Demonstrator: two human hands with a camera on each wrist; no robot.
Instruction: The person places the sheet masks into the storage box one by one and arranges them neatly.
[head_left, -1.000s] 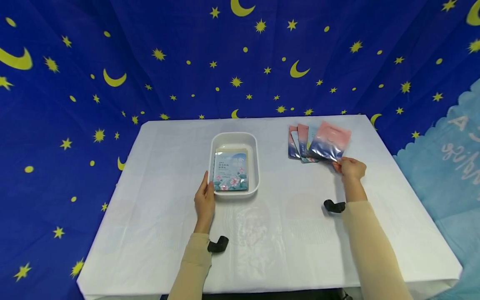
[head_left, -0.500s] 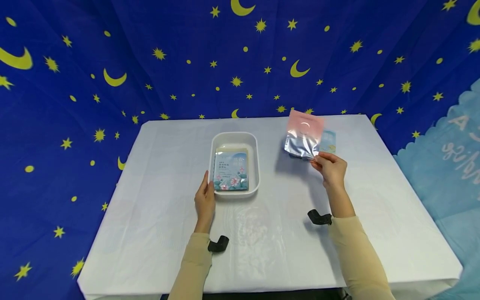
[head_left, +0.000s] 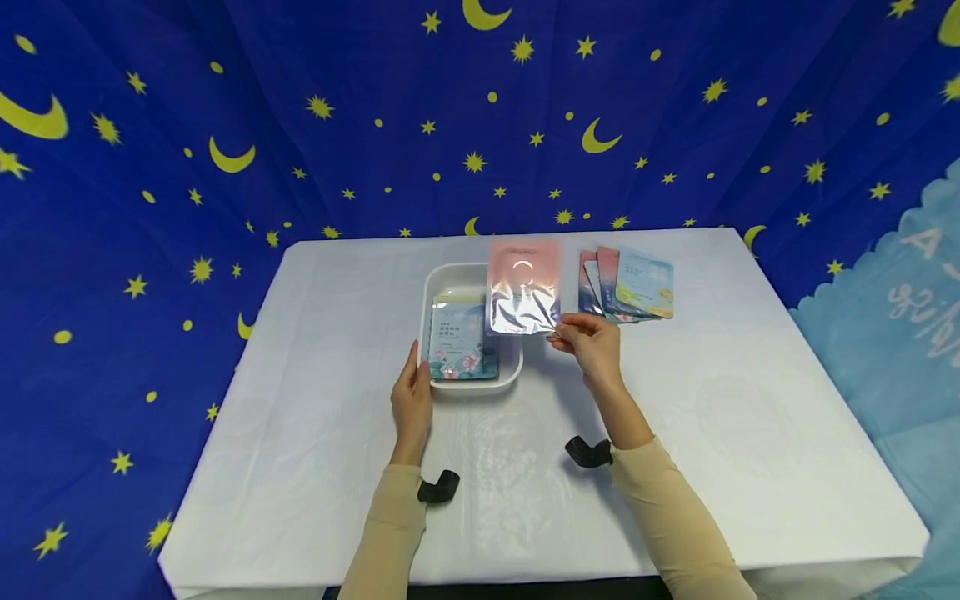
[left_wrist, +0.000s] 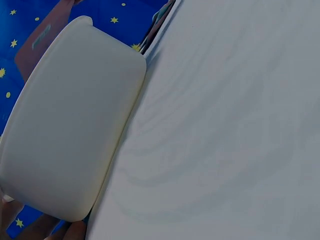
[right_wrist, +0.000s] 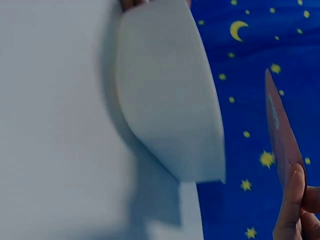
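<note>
My right hand (head_left: 592, 346) pinches a pink-and-blue foil sachet (head_left: 523, 287) by its lower right corner, between thumb and fingers. Held up, the sachet overlaps the right side of a white plastic tub (head_left: 474, 388) in the head view. In the right wrist view the sachet (right_wrist: 282, 130) is seen nearly edge-on, apart from the tub. My left hand (head_left: 411, 404) holds the tub at its near left corner, thumb by the rim and fingers along the side. Inside the tub lies a stack of light blue floral sachets (head_left: 456, 337), partly hidden by the raised one.
A fanned pile of sachets (head_left: 645, 283), pink and light blue, lies at the back right of the table (head_left: 750, 467), which has a white cover. Behind the table hangs a blue star-and-moon curtain (head_left: 360, 150). A black camera mount sits on each wrist.
My right hand has lifted the pink-and-blue sachet off the pile and carried it left to the tub. A light blue sachet now shows on top of the pile. My left hand stays put.
</note>
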